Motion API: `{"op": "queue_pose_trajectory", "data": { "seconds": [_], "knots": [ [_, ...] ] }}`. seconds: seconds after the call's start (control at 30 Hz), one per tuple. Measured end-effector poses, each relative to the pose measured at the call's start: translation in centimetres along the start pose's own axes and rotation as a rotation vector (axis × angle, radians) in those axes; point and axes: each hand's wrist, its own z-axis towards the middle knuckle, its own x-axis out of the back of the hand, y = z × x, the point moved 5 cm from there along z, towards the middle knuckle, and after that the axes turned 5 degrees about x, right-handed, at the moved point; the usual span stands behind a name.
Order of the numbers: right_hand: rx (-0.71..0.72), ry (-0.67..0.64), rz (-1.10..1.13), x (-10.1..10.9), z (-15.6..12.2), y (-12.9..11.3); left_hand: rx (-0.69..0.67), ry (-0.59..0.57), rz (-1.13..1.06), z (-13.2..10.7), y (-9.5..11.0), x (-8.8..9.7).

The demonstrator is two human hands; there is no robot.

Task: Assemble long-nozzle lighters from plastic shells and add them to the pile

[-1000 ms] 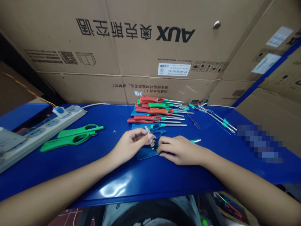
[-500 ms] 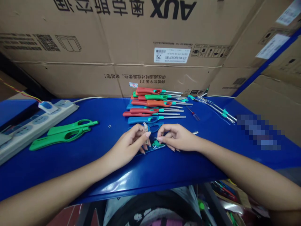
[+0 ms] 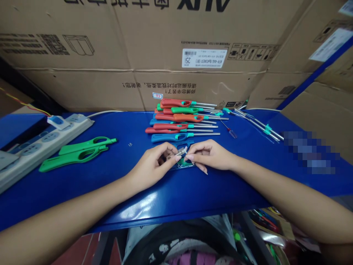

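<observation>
the left hand [image 3: 156, 162] pinches a small clear part [image 3: 181, 152] over the surface [image 3: 165, 202], in from its near edge; the right hand [image 3: 213, 156], nearly closed, is at the part's tip, grip unclear. probably light, stiff, slick, brittle: best pinched gently along its sides.

Near the front edge of the counter [image 3: 193, 195], the left hand [image 3: 162, 160] had tipped the clear piece [image 3: 181, 151] from nearly upright toward the right hand [image 3: 202, 156], whose fingertips had risen to its end.
</observation>
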Motion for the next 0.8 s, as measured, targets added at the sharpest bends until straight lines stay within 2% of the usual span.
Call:
{"op": "queue_pose_trajectory", "data": {
  "seconds": [0.3,0.53,0.8],
  "knots": [
    [-0.013,0.063,0.047,0.37,0.10,-0.44,-0.019,0.041,-0.003,0.19,-0.52,0.16],
    [-0.026,0.064,0.041,0.29,0.12,-0.40,-0.114,0.044,0.034,0.07,0.10,0.19],
    [-0.021,0.118,0.075,0.49,0.17,-0.07,-0.114,0.068,0.018,0.24,0.03,0.34]
  ]
}}
